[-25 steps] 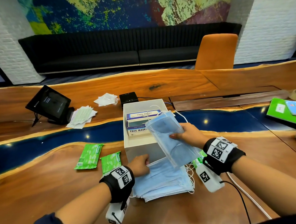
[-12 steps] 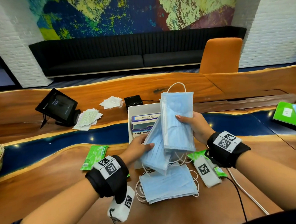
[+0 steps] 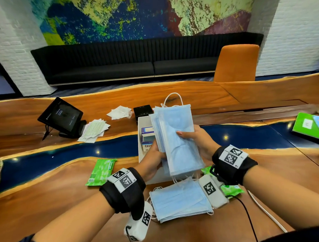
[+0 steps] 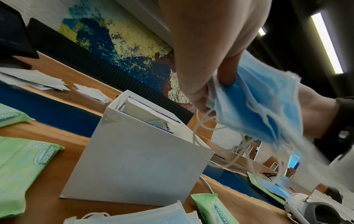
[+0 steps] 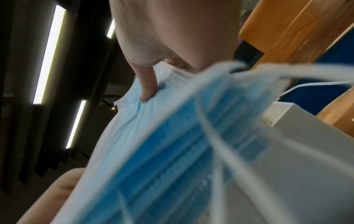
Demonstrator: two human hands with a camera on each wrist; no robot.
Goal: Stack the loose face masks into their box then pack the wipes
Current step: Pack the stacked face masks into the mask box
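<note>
We are gripping a bundle of masks (image 3: 175, 138) upright with both hands: our right hand (image 3: 199, 143) is pinching its right edge, thumb across the front, and our left hand (image 3: 153, 161) is clasping its lower left edge, ear loops dangling below. The bundle is hanging just above the white box (image 4: 138, 163), near the table's (image 3: 49, 206) near edge. More masks (image 3: 179, 199) are lying flat in front of the box, under our wrists. Wipes (image 3: 100, 170) are lying left of the box, and another pack (image 3: 229, 189) is sitting to its right.
</note>
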